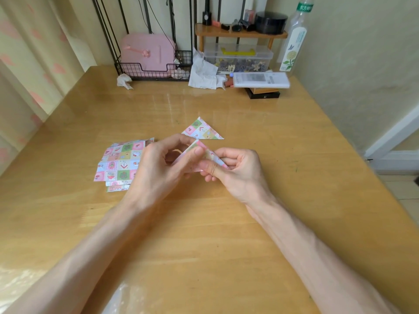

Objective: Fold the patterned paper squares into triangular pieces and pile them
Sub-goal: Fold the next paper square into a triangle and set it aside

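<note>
Now pinching the paper [212,156] with left hand [158,159] and right hand [235,168] — both curled. Next onto the triangle [204,131] just beyond (midway between hands).

A glossy honey-coloured wooden table [204,223] fills the corner between pale yellowish plaster walls [351,75], with a cream curtain printed with pink hearts [34,64] hanging along its left side. At its far edge stand a black wire rack [136,74] holding a flat pink case [147,53], a small wooden shelf [240,33] over a clear plastic box [238,61], crumpled white tissue [204,73] and a tall clear bottle [293,41]. To the right a white door frame [390,141] meets pale floor tiles [405,191], and soft daylight gleams on the tabletop
</note>
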`<state>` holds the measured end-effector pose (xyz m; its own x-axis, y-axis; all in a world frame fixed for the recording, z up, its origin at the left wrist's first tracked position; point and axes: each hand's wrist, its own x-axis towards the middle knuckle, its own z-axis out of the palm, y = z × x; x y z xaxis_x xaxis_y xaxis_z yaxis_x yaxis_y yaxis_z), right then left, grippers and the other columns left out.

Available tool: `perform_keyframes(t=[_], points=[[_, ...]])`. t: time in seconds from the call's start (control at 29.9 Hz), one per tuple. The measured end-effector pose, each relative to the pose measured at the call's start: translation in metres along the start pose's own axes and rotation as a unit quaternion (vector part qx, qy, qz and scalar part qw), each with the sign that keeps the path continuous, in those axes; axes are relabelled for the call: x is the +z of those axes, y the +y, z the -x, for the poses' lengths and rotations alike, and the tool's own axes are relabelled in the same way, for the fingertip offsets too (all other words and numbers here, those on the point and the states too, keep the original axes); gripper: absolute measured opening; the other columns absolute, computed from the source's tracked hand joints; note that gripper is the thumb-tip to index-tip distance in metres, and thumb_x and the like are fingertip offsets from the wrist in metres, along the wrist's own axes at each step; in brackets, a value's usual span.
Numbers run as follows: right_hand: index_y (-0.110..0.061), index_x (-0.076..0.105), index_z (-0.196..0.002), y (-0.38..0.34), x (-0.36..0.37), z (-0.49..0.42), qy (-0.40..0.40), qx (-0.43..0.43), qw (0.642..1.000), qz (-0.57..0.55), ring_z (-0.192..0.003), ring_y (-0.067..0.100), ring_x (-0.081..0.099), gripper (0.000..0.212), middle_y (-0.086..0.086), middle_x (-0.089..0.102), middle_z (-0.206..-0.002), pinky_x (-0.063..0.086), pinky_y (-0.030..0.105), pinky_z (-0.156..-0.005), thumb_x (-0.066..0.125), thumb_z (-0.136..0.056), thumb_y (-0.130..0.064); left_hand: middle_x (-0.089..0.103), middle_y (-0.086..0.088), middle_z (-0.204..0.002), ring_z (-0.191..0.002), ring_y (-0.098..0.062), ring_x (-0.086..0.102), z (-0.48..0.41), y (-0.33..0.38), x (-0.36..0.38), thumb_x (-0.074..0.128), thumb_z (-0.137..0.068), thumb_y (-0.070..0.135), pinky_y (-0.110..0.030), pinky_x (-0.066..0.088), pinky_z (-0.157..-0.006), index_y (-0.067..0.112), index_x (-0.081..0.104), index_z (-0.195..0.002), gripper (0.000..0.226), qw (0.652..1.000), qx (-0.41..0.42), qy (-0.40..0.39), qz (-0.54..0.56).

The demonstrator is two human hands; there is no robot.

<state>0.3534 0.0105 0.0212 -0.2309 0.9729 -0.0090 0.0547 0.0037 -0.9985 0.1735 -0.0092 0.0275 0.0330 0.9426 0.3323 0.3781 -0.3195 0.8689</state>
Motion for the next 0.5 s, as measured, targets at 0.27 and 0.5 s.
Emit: perform_keyframes(t=[0.27,0.5], points=[[-0.002,0.076,-0.088,0.000,-0.006,-0.001,0.033,-0.007,0.999,-0.011,-0.061,0.015,0.065,0.018,0.009,0.076,-0.074,0.053,0.023,-0.064,0.084,-0.083,-0.018,0.069,-0.004,-0.060,-0.047,-0.016,0.049,-0.003,-0.003,-0.010,0.072,-0.089,0.040,-0.028,0.041,-0.050,0.019,0.077,-0.078,0.024,0.988,-0.088,-0.123,0.001],[-0.002,0.076,-0.087,0.005,-0.004,-0.003,0.023,-0.011,1.000,0.018,-0.061,0.018,0.063,0.014,0.012,0.075,-0.073,0.052,0.024,-0.062,0.082,-0.086,-0.015,0.070,-0.005,-0.061,-0.046,-0.012,0.047,-0.002,-0.001,-0.012,0.073,-0.089,0.040,-0.023,0.038,-0.048,0.020,0.079,-0.076,0.025,0.986,-0.114,-0.125,-0.012]])
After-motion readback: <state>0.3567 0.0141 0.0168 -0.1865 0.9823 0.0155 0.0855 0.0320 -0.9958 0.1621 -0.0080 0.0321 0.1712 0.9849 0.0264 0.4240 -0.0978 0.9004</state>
